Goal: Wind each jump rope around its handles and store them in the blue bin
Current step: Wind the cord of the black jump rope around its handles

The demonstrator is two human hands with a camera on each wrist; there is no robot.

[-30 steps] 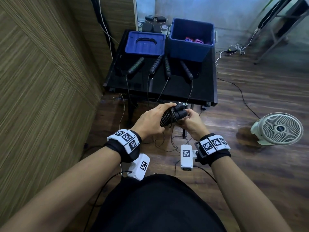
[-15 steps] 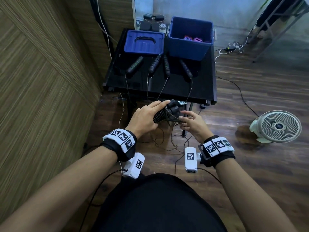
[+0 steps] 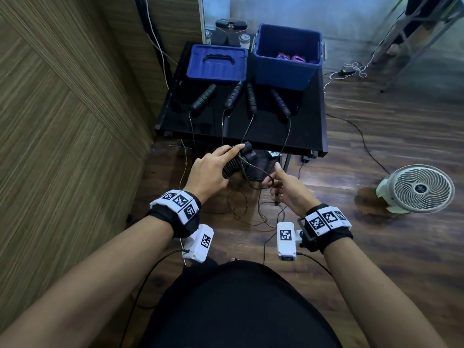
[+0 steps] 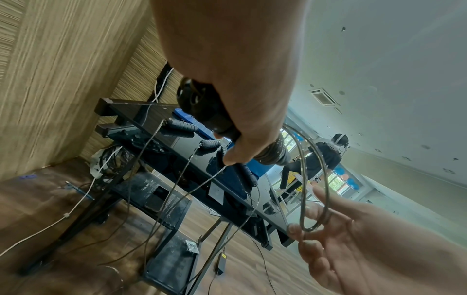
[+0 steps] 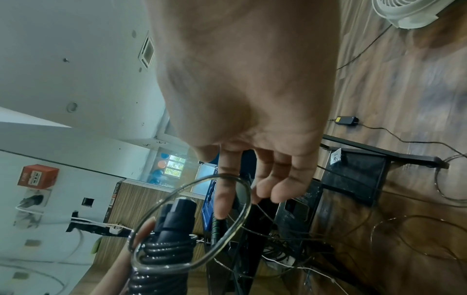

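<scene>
My left hand (image 3: 211,169) grips a pair of black jump-rope handles (image 3: 241,159) held together, with rope coiled tightly round them (image 5: 161,251). From the coil a loose rope loop (image 3: 261,177) runs to my right hand (image 3: 283,187), whose curled fingers hook it (image 4: 303,179), thumb raised. The same loop (image 5: 202,180) circles my right index finger. Both hands hover in front of the black table (image 3: 308,126). The blue bin (image 3: 283,69) stands at the table's back right, with pink and purple wound ropes (image 3: 291,57) inside.
The blue lid (image 3: 216,62) lies left of the bin. Several black handles (image 3: 233,95) lie on the table, their ropes hanging over the front edge onto the wooden floor. A white fan (image 3: 419,188) sits on the floor at right. A wood-panelled wall stands close on the left.
My right hand has come off the bundle and moved right and down, drawing out a loop of rope. The left hand has lifted the bundle slightly toward the table.
</scene>
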